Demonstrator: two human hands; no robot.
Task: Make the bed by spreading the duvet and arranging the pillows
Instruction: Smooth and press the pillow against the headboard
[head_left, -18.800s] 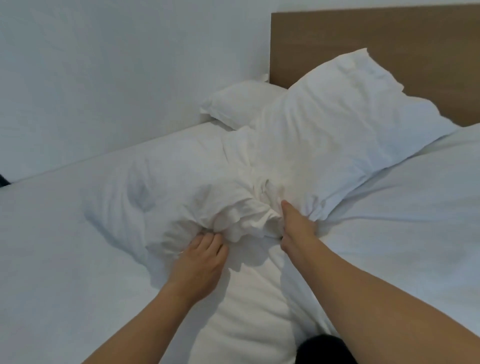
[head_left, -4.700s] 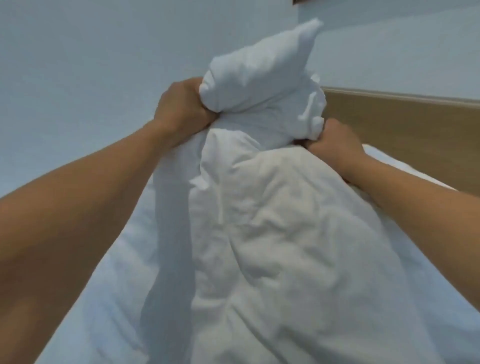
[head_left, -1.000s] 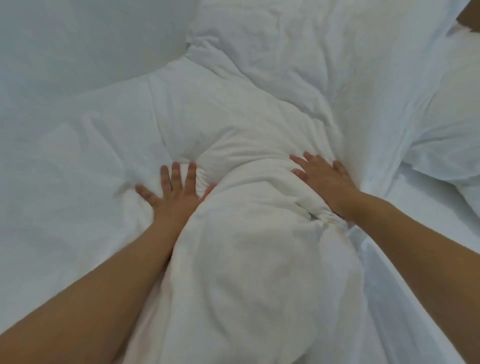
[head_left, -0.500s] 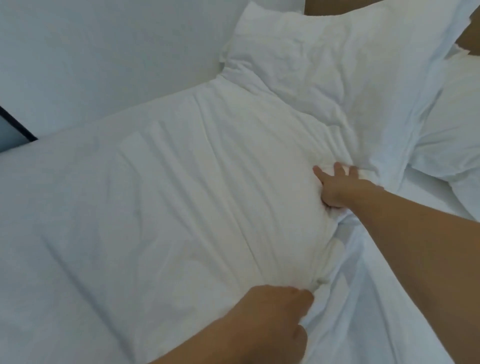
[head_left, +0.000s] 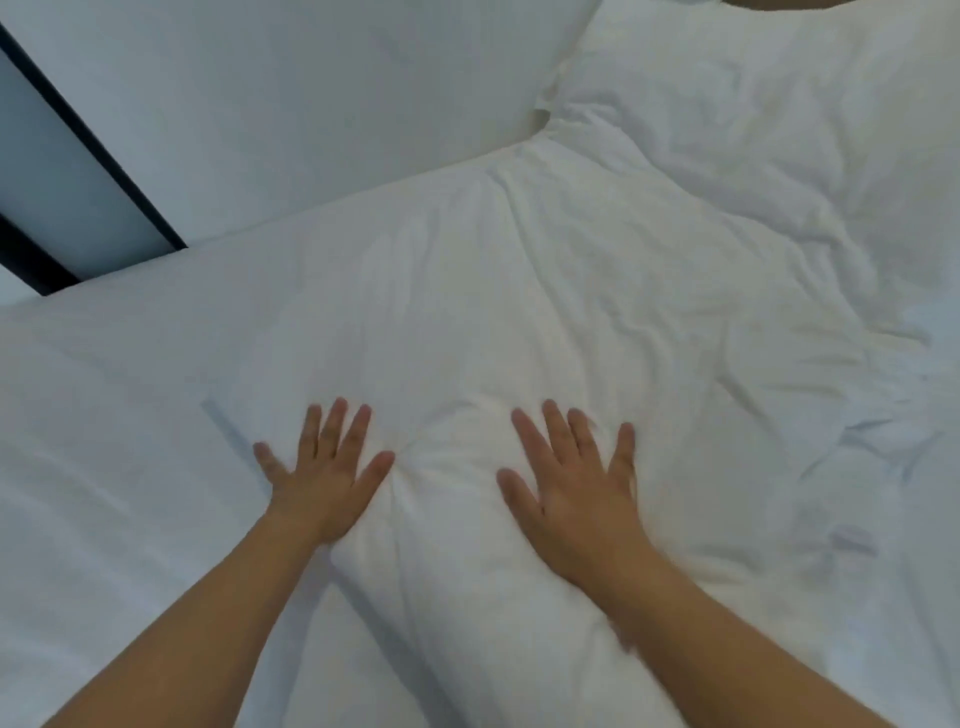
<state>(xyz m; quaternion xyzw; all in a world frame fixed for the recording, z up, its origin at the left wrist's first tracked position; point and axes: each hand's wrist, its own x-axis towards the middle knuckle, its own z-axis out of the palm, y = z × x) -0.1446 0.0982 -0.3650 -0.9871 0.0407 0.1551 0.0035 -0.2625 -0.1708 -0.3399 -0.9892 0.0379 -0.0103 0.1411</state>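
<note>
The pillow (head_left: 519, 322) lies flat on the bed (head_left: 104, 467), its far end against the wall (head_left: 311, 104) and touching a second pillow (head_left: 753, 130) at the upper right. Your left hand (head_left: 324, 480) presses on its near left edge, fingers straight and spread, the little finger out on the sheet. Your right hand (head_left: 576, 493) lies flat on the pillow beside it, fingers straight and apart. Creases gather between your two hands.

text: none readable | labels: none | bedding: plain white
</note>
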